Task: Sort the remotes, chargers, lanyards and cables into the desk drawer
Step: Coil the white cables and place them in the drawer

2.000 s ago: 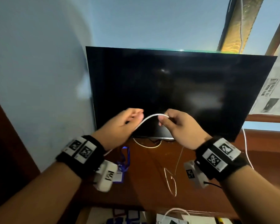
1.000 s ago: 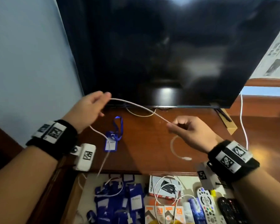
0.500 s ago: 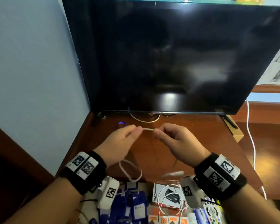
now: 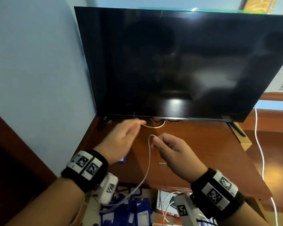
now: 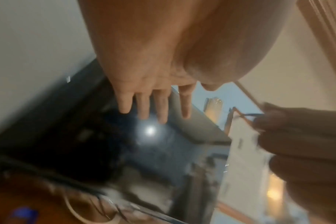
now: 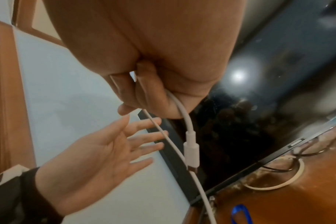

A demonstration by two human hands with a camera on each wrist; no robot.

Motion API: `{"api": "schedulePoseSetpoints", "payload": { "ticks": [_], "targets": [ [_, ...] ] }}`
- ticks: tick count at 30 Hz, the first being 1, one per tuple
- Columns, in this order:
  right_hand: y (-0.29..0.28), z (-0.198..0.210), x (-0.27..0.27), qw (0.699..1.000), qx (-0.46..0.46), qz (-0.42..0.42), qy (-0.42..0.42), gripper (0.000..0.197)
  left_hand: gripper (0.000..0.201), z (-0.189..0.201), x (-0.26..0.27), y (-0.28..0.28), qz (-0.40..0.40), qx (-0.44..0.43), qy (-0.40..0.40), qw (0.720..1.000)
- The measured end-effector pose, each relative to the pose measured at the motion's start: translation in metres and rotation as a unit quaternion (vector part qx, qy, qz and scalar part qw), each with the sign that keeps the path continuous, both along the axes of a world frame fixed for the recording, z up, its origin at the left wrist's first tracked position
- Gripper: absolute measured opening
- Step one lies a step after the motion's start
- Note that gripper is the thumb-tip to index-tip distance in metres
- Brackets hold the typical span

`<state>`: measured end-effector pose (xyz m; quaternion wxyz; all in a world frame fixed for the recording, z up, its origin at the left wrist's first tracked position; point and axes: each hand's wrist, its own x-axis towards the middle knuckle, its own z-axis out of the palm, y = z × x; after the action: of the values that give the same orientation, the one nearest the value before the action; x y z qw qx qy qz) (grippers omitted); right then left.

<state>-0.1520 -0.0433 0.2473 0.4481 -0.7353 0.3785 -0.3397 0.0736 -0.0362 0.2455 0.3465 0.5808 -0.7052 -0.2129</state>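
One white cable (image 4: pixel 148 160), pinched at its fold by right hand (image 4: pixel 171 154) above the desk (image 4: pixel 203 154) front edge, tail hanging into the open drawer (image 4: pixel 137 209). Left hand (image 4: pixel 121 141) released, fingers spread. Judged light, limp, tangle-prone; best held at gathered loops, not the plug (image 6: pixel 191 153).

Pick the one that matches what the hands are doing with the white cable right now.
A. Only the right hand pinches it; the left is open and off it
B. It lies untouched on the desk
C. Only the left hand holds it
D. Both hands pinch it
A: the right hand pinches the folded white cable, while the left hand is spread open, holding nothing.
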Motion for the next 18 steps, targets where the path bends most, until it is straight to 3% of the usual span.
{"api": "schedulePoseSetpoints", "payload": {
  "ticks": [3,6,11,14,18],
  "targets": [
    [-0.001,0.009,0.007,0.998,0.032,0.004,-0.052,0.029,0.042,-0.001,-0.031,0.014,-0.047,0.094,0.159,0.982],
    [0.002,0.013,0.004,0.998,0.040,-0.003,-0.038,0.027,0.044,-0.004,-0.022,0.007,0.025,0.107,0.263,0.958],
    [0.018,0.010,0.006,0.994,0.093,0.053,-0.016,0.032,0.047,0.011,0.000,-0.010,0.141,0.001,0.189,0.972],
    [0.034,0.017,0.016,0.978,0.176,0.092,-0.056,0.035,0.047,0.023,0.000,-0.021,0.152,-0.049,0.135,0.978],
    [0.040,0.043,0.024,0.977,0.139,0.077,-0.142,0.040,0.047,0.012,-0.007,-0.032,0.123,-0.047,0.092,0.987]
  ]
}}
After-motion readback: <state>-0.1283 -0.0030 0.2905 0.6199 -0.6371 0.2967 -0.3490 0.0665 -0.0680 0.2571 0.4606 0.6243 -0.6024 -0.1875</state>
